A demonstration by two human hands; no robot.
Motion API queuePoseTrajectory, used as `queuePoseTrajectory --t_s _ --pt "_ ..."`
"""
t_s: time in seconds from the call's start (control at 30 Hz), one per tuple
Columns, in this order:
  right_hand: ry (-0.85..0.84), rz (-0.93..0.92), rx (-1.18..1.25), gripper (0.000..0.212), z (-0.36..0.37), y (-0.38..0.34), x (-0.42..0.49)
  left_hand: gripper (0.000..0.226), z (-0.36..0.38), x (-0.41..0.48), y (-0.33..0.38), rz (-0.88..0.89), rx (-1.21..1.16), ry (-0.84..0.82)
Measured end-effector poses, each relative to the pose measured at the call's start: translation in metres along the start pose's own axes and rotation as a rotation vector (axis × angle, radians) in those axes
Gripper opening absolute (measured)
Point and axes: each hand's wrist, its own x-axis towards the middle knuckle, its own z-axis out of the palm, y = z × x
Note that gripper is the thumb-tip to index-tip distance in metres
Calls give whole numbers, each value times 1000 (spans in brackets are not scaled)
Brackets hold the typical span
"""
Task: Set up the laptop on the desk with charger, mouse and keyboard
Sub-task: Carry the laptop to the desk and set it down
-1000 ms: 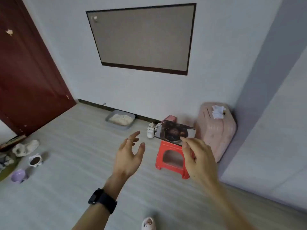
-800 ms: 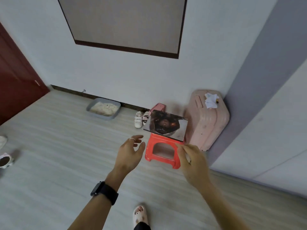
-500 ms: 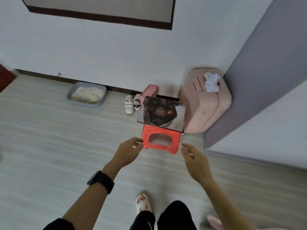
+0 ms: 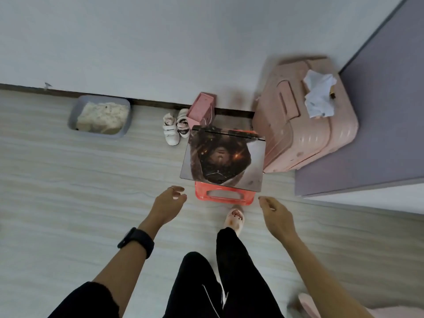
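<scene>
A: Where does the laptop sit?
B: The laptop lies closed and flat on a red stool, just beyond both hands and between them. Its lid bears a dark picture, and its near edge overhangs the stool's top.

A: What is the left hand doing?
B: The left hand hovers over the floor just left of the stool's near edge. Its fingers are loose and slightly bent and grasp nothing, and it touches neither stool nor laptop. A ring shows on one finger and a black watch on the wrist.

A: And the right?
B: The right hand hangs just right of the stool's near corner. It is released too, its fingers lightly curled round nothing and apart from the laptop.

A: What lies around them?
B: Beyond the right hand, beside the laptop's right edge, sits a pink suitcase with crumpled white paper on top. Beyond the left hand, small white shoes and a pink box stand by the wall, near the laptop's far left corner. Further left is a grey tray with pale filling. Between the hands, a foot in a pale slipper stands just short of the stool.
</scene>
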Motion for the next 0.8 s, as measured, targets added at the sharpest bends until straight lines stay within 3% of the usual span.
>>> queuePoseTrajectory --t_s 0.2,0.53,0.8 --pt "-53 119 5 37 9 -8 119 40 6 110 20 -169 -61 2" --pt "10 367 56 55 58 42 299 66 43 292 4 -230 -89 9" --pt "-12 422 452 46 50 55 329 51 33 346 5 -343 -404 -118"
